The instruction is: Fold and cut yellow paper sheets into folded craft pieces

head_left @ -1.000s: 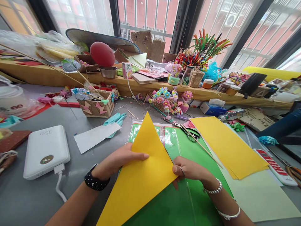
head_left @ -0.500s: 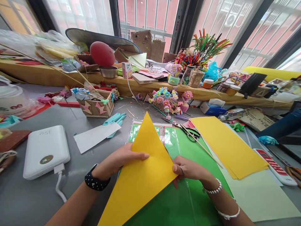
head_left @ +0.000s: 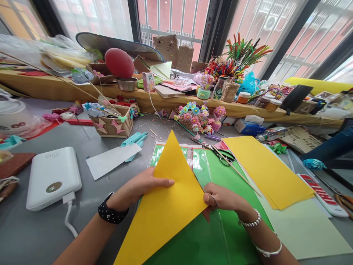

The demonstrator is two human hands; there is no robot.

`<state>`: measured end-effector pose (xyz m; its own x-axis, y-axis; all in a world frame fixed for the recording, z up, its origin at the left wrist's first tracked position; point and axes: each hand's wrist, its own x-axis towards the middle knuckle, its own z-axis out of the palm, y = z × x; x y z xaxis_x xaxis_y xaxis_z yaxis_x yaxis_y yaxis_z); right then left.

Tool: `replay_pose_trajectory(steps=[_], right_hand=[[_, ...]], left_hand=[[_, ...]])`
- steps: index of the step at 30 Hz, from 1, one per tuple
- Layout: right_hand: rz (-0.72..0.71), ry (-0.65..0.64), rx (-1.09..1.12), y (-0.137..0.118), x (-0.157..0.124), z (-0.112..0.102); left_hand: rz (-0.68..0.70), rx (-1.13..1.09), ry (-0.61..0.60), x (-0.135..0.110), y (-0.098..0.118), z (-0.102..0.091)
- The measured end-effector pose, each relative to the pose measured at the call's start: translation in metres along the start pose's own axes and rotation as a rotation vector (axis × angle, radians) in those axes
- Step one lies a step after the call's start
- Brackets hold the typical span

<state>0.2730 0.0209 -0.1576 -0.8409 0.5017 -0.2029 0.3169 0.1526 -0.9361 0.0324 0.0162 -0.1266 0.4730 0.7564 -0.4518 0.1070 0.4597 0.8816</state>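
A folded sheet of yellow paper is held up over the green sheets, its sharp point facing away from me. My left hand grips its left edge, thumb flat on top and fingers hidden underneath. At the right corner, my right hand pinches the paper between its thumb and bent fingers. A thin dark line shows along the paper's right edge by that hand; I cannot make out what it is. Beneath lies a green sheet with a clear plastic sleeve.
Black-handled scissors and a wooden stick lie beyond my right hand. More yellow paper rests on pale green paper. To the left are a white power bank, a white paper strip and a cardboard box.
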Motion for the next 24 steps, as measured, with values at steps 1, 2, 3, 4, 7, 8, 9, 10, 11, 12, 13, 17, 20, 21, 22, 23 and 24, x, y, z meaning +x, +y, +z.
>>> replay_pose_trajectory(steps=[1, 2, 3, 4, 7, 8, 9, 10, 11, 12, 13, 17, 20, 21, 22, 23, 24], right_hand=[[-0.003, -0.002, -0.008, 0.0002, -0.0004, -0.0004], [-0.005, -0.002, -0.014, 0.0004, -0.0008, -0.0007], [-0.007, -0.001, -0.020, 0.0006, -0.0013, -0.0009], [-0.008, 0.000, -0.024, 0.0009, -0.0016, -0.0011], [-0.009, 0.004, -0.035, 0.0020, -0.0024, -0.0013], [-0.008, 0.006, -0.039, 0.0024, -0.0024, -0.0015], [-0.007, 0.007, -0.042, 0.0027, -0.0024, -0.0016], [-0.007, 0.009, -0.045, 0.0029, -0.0024, -0.0018], [-0.006, 0.011, -0.048, 0.0031, -0.0022, -0.0021], [-0.005, 0.013, -0.050, 0.0032, -0.0021, -0.0023], [-0.006, 0.015, -0.051, 0.0033, -0.0019, -0.0026], [-0.002, 0.023, -0.043, 0.0032, -0.0012, -0.0026], [0.003, 0.032, -0.033, 0.0030, -0.0010, -0.0019], [0.003, 0.032, -0.031, 0.0028, -0.0010, -0.0017], [0.003, 0.031, -0.030, 0.0026, -0.0010, -0.0016], [0.003, 0.030, -0.029, 0.0024, -0.0010, -0.0016], [0.003, 0.029, -0.030, 0.0023, -0.0010, -0.0017]], left_hand=[[0.005, 0.004, 0.002, -0.0002, 0.0002, 0.0000], [0.008, 0.008, 0.005, -0.0003, 0.0005, 0.0002], [0.008, 0.011, 0.008, -0.0004, 0.0008, 0.0005], [0.007, 0.014, 0.013, -0.0005, 0.0011, 0.0009], [0.001, 0.019, 0.026, -0.0004, 0.0016, 0.0020], [-0.002, 0.019, 0.030, -0.0004, 0.0016, 0.0023], [-0.004, 0.018, 0.034, -0.0003, 0.0016, 0.0024], [-0.008, 0.018, 0.036, -0.0002, 0.0016, 0.0024], [-0.011, 0.017, 0.036, -0.0002, 0.0015, 0.0024], [-0.013, 0.016, 0.036, -0.0001, 0.0014, 0.0022], [-0.013, 0.014, 0.035, -0.0001, 0.0013, 0.0020], [-0.012, 0.013, 0.025, -0.0002, 0.0012, 0.0013], [-0.015, 0.013, 0.023, -0.0004, 0.0014, 0.0013], [-0.015, 0.014, 0.023, -0.0005, 0.0014, 0.0014], [-0.014, 0.014, 0.025, -0.0006, 0.0015, 0.0014], [-0.011, 0.017, 0.027, -0.0007, 0.0014, 0.0013], [-0.008, 0.019, 0.029, -0.0007, 0.0013, 0.0013]])
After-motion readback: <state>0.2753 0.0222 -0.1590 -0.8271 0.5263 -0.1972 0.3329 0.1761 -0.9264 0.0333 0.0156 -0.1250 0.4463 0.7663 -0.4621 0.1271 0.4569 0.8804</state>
